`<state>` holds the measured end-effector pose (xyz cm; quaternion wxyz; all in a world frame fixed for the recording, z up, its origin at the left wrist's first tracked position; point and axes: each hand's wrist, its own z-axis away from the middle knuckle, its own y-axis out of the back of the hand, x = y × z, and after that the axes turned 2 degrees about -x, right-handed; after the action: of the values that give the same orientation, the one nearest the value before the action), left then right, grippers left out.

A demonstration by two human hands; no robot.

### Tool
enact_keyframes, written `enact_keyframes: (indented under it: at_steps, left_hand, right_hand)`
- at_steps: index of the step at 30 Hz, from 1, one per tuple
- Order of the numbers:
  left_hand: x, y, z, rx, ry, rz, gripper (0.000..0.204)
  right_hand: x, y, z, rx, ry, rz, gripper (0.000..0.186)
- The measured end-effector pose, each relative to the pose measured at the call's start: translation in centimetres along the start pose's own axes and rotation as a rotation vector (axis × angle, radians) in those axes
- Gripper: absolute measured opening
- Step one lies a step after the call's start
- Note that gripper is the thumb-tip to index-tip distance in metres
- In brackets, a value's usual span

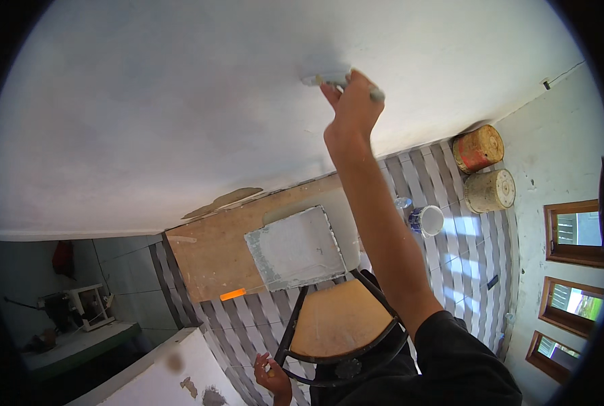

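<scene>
Beyond the chair (342, 318), open room is offered by a broad white wall (166, 115), bordered at its foot by striped floor (451, 271) and a brown board (214, 264). Past the chair's right side the right arm (390, 223) is stretched toward the wall. The right hand (356, 108) is raised far beyond the chair, its grip closed; the left hand (273, 375) is held left of the chair, fingers loosely curled. In the right grip, at the wall beyond the chair, a flat-bladed tool (315, 80) is clasped.
</scene>
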<state>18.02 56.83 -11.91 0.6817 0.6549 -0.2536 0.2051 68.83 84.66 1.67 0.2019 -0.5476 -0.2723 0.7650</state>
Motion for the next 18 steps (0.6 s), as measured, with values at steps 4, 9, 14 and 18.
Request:
enact_keyframes:
  at_steps: [4,9,14,18]
  left_hand:
    - [0.5,0.3,-0.3,-0.011,0.015,0.005,0.005]
    - [1.1,0.3,-0.5,-0.014,-0.018,-0.026,0.008]
    - [0.4,0.1,-0.3,0.013,-0.018,-0.009,0.008]
    - [0.0,0.2,0.0,0.028,-0.002,-0.034,0.009]
  right_hand:
    - [-4.1,-2.9,2.5,-0.076,0.061,-0.005,0.029]
    - [-7.0,-3.5,3.8,-0.297,0.235,-0.188,0.024]
    - [-7.2,-2.3,2.8,-0.529,0.412,-0.456,0.018]
    - [0.1,1.6,-0.1,-0.399,0.337,-0.382,0.013]
